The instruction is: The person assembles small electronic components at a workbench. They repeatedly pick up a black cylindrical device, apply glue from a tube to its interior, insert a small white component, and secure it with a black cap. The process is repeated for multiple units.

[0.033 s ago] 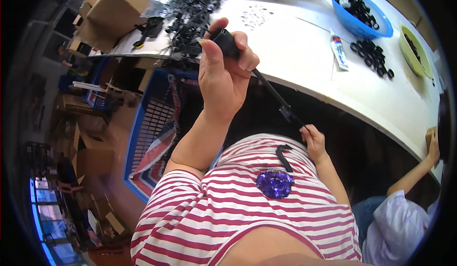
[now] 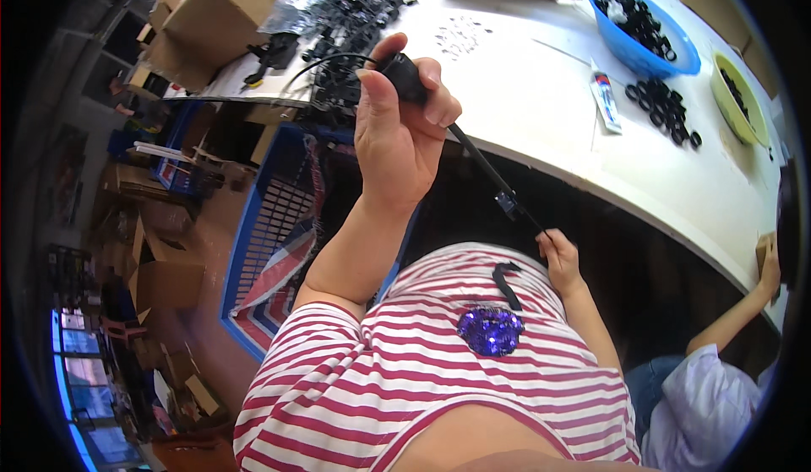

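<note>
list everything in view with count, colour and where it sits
table: 1, white, across the top
tangled cables: many, black, table, left
small pieces: many, pale, table, top centre
tube: 1, white with blue and red, table, right
loose rings: many, black, table, right
large bowl: 1, blue, behind the loose rings
small bowl: 1, yellow-green, far right
cardboard boxes: several, brown, left and top
crate: 1, blue, left of centre
co-worker: 1, pale top, lower right
round piece: 1, black, upper centre
rod: 1, black, slanting at centre
striped shirt: 1, red and white, lower centre
left grip: 1, bare, around the round piece
right grip: 1, bare, at the rod's thin lower end
</note>
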`<state>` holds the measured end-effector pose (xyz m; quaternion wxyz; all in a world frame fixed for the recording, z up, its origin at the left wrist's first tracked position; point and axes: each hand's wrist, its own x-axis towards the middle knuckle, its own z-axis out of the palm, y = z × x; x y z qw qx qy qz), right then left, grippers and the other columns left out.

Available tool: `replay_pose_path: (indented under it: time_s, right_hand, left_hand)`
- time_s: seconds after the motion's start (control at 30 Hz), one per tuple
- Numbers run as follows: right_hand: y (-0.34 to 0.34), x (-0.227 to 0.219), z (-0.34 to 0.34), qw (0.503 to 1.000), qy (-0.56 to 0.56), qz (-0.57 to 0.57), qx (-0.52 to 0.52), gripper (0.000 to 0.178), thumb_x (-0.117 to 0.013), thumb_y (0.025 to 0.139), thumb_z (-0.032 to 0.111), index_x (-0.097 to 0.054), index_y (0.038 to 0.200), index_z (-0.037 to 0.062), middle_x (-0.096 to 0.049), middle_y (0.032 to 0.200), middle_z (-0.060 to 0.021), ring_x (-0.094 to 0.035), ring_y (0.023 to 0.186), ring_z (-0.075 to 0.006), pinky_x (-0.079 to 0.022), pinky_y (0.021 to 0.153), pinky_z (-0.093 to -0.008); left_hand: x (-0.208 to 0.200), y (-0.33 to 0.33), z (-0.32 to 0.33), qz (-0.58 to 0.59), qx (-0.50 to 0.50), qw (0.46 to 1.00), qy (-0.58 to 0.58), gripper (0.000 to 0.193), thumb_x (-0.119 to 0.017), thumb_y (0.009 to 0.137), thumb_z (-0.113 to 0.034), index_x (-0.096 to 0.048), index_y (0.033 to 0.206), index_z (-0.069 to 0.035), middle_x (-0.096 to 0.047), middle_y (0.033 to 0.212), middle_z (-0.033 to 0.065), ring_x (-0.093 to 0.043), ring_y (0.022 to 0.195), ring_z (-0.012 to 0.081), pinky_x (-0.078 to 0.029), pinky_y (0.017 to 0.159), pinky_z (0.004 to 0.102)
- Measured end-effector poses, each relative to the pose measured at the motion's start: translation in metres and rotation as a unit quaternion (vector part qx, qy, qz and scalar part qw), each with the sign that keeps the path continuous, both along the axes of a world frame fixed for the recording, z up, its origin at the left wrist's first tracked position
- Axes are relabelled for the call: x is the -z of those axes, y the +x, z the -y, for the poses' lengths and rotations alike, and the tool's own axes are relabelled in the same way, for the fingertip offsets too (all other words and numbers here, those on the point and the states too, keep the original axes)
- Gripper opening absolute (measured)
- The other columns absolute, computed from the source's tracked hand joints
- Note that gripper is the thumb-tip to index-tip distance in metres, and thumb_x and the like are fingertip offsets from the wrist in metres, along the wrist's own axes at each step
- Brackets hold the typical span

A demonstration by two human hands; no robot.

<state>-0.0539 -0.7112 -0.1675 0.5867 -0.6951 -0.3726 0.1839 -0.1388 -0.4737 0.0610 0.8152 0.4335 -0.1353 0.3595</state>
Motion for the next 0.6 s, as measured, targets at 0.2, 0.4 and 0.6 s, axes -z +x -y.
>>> replay_pose_path:
  time_s: [0.2,0.4,0.6]
  right_hand:
    - [0.004,0.010,0.006,0.997,-0.025,0.070,0.006,0.013,-0.051,0.085,0.007,-0.061,0.090,-0.0003,-0.058,0.074,-0.0114,-0.055,0.062,-0.0199,-0.043,0.058,-0.0286]
    - [0.003,-0.001,0.013,0.987,-0.100,0.121,-0.033,0.016,-0.053,0.083,0.007,-0.060,0.096,-0.0005,-0.060,0.091,-0.0162,-0.058,0.085,-0.0305,-0.044,0.074,-0.0322]
    - [0.015,-0.088,-0.001,0.979,-0.042,0.186,-0.075,0.049,-0.068,0.072,0.014,-0.051,0.116,0.0012,-0.057,0.100,-0.0162,-0.056,0.092,-0.0279,-0.044,0.082,-0.0345]
  left_hand:
    - [-0.015,-0.016,-0.026,0.005,-0.025,1.000,-0.011,0.044,-0.045,0.088,-0.043,-0.042,0.118,-0.011,-0.050,0.085,0.0058,-0.042,0.062,0.0119,-0.036,0.060,0.0267]
    - [-0.014,-0.026,-0.039,-0.004,-0.023,1.000,-0.006,0.041,-0.046,0.089,-0.041,-0.043,0.117,-0.011,-0.050,0.085,0.0055,-0.042,0.063,0.0122,-0.037,0.061,0.0267]
    - [0.029,-0.009,-0.017,-0.079,0.015,0.995,0.056,0.041,-0.044,0.091,-0.036,-0.040,0.121,-0.008,-0.050,0.088,0.0083,-0.043,0.066,0.0137,-0.037,0.064,0.0260]
